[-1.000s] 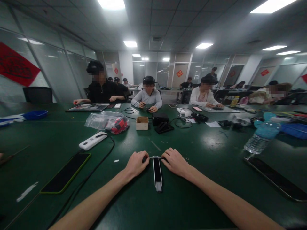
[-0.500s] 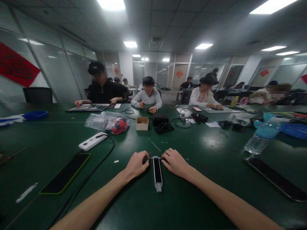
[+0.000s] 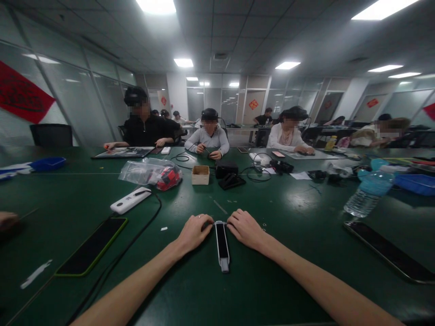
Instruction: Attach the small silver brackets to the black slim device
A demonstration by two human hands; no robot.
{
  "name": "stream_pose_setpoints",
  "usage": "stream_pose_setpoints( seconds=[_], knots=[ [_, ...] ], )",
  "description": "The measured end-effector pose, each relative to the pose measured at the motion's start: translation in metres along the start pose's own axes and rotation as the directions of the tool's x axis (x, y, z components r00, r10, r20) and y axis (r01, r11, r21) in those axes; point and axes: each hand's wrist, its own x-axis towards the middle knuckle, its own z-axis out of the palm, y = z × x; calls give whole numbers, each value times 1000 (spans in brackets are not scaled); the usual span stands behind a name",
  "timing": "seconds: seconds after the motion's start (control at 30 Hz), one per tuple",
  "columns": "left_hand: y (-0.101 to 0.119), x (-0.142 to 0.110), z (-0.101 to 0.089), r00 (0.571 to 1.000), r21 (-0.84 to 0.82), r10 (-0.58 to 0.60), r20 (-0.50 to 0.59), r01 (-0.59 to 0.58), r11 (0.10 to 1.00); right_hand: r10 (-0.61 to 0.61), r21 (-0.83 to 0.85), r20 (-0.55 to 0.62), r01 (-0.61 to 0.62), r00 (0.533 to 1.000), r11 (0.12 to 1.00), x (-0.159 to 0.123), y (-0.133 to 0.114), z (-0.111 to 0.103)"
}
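A slim device with a black strip, a pale frame and a grey lower end lies lengthwise on the green table in front of me. What it is exactly I cannot make out. Short grey pieces stick out sideways at its far end. My left hand rests on the table, its fingertips closed at the left piece. On the other side, my right hand is bent over the right piece with fingers together. The fingertips hide most of both pieces.
A phone with a green edge and a white power strip with a black cable lie left. To the right are a water bottle and a dark phone. Ahead stand a small box and a plastic bag; people sit opposite.
My left fingertips have closed in and moved slightly right to the device's far end. My right hand stays almost still. Another person's hand shows more at the left edge.
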Motion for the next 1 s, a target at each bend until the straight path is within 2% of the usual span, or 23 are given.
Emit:
stream_pose_setpoints(
  seconds=[0.2,0.57,0.7,0.87,1.0],
  knots=[
    [-1,1,2,1000,-3,2,5,-2,1000,2,9,-5,-2,1000,1000,1,-1,2],
    [2,2,0,1000,14,-12,28,12,1000,-21,-6,29,21,999,1000,2,0,-8],
    [1,1,0,1000,13,-1,18,1,1000,-11,1,23,11,1000,1000,0,16,-14],
    [1,1,-1,1000,16,-19,21,18,1000,116,-30,-45,-117,992,993,-9,51,-30],
    [1,1,-2,999,35,-37,19,36,999,151,-23,39,-150,988,988,-17,69,-41]
  ],
)
